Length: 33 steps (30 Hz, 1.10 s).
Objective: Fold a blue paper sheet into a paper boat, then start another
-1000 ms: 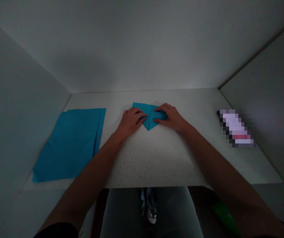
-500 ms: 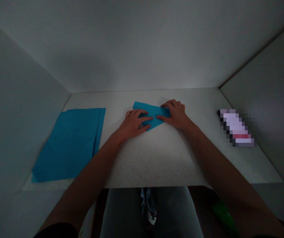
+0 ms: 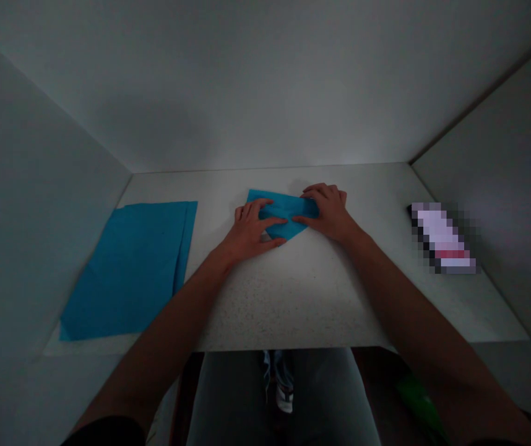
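A small piece of folded blue paper (image 3: 284,203) lies on the white tabletop, its lower edge coming to a point. My left hand (image 3: 249,230) rests at its left end with fingers spread over the sheet and the thumb near the lower point. At the other end, my right hand (image 3: 328,209) has its curved fingers at the upper edge and its thumb on the paper's face, gripping that end. The fingertips of both hands come close together near the middle. Parts of both paper ends are hidden under the hands.
Larger blue sheets (image 3: 130,266) lie overlapped on the left of the table (image 3: 288,303). A phone (image 3: 442,238), blurred out, lies at the right. White walls (image 3: 265,93) border the back and sides. Something green (image 3: 416,396) is below the table, lower right.
My left hand's upper fingers have shifted slightly up on the paper, and its thumb reaches a little farther right. The right hand stays nearly in place.
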{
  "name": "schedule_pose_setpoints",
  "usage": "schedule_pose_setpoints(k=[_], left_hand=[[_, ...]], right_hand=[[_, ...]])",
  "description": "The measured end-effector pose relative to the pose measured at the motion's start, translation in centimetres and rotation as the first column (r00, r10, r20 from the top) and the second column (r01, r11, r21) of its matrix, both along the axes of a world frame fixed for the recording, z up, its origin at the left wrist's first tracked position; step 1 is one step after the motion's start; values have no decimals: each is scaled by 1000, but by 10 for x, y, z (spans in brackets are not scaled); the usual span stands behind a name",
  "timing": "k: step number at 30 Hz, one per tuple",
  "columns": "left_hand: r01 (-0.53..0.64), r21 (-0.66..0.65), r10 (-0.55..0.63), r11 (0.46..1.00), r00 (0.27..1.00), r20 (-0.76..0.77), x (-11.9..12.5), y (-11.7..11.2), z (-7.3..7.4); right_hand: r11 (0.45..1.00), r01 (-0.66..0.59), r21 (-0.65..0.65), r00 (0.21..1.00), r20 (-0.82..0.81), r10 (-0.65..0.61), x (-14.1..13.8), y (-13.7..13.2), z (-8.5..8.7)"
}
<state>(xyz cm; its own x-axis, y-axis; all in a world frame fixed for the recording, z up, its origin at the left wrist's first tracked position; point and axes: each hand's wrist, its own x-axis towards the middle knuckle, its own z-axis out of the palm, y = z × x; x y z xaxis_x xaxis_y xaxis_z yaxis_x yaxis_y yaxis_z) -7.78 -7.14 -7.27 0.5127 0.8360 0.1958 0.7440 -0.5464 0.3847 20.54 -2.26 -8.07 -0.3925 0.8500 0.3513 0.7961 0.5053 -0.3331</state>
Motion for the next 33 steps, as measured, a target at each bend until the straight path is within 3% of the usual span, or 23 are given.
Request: schedule_pose_setpoints(k=[3,7,10,14,27,33], left_hand=[[-43,29,42,999,998,38,1,0,-4],[-109,115,96,987,989,111,1,2,-6],[-99,170,82,980,991,104,0,2,-4],[-77,164,67,983,996,66,-2,3,-2],[-186,74,183,980,982,48,-9,9,1],[-195,37,193,980,980,53,-9,10,2]], right_hand=[[992,-119,37,993,18,119,0,-3,8],[933,-358,-43,934,-6,358,-2,-5,17],[895,-439,-82,899,-45,436,-3,-5,18],[918,-385,-100,923,-69,379,-3,-4,18],[977,-177,-122,981,-95,166,2,2,15],[977,-195,-90,981,-36,192,-2,-3,21]])
